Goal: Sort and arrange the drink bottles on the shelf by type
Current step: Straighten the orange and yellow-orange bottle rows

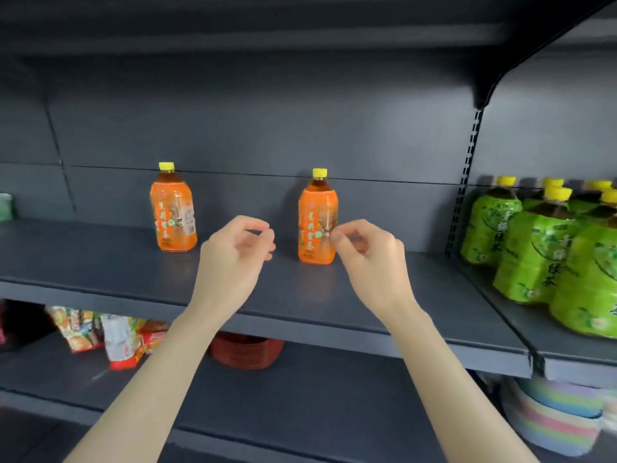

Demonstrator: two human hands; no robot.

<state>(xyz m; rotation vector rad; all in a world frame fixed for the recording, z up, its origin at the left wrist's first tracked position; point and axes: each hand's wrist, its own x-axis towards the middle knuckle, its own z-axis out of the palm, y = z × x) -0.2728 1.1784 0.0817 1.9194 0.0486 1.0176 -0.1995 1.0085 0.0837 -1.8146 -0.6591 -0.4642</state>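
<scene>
Two orange-labelled tea bottles with yellow caps stand upright at the back of the dark grey shelf point(100, 262): one on the left point(173, 213), one in the middle point(315, 222). Several green-labelled tea bottles point(531, 248) with yellow caps are grouped on the neighbouring shelf section to the right. My left hand point(233, 259) hovers between the two orange bottles, fingers loosely curled, holding nothing. My right hand point(367, 259) sits just right of the middle orange bottle, its fingertips at the label; I cannot tell whether they touch it. No bottle is gripped.
A slotted upright point(465, 182) divides the two shelf sections. On the lower shelf lie snack packets point(110, 335) and a stack of red bowls point(247, 352); pastel striped items point(557, 419) sit lower right. A green object point(5, 207) peeks in at the far left.
</scene>
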